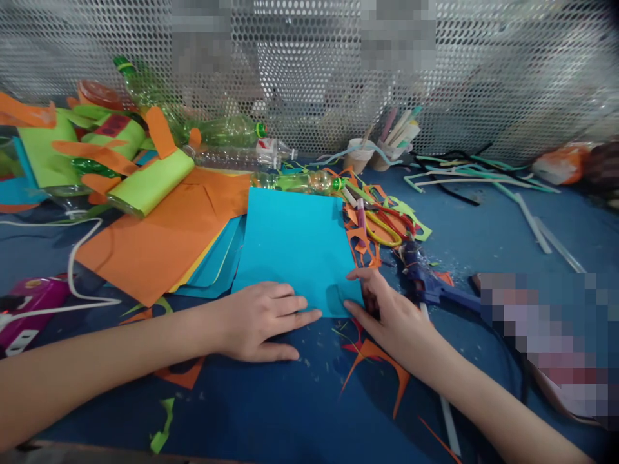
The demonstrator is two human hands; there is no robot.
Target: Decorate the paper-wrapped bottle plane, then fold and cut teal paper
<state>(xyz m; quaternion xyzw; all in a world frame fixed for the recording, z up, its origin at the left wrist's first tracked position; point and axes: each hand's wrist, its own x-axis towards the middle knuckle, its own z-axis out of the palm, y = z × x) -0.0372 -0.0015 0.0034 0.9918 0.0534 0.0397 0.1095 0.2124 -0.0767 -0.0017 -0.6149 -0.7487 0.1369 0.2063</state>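
Note:
A bright blue sheet of paper (296, 248) lies in front of me on the dark blue table. My left hand (264, 319) rests flat over its lower left edge, fingers stretched out and holding nothing. At the lower right corner, my right hand (382, 306) takes the paper's edge between thumb and fingers; some of these fingers are hidden. More blue sheets (213, 264) and a large orange sheet (159, 238) lie beside it on the left. Yellow-handled scissors (384, 231) and a blue glue gun (428, 280) are to the right, near my right hand.
Green plastic bottles (222, 131) and paper-wrapped bottles (152, 183) crowd the back left. A white cable (72, 258) runs to a purple power strip (41, 309). Cups of sticks (360, 154) stand against the perforated metal screen (309, 77). Orange scraps (382, 354) litter the table.

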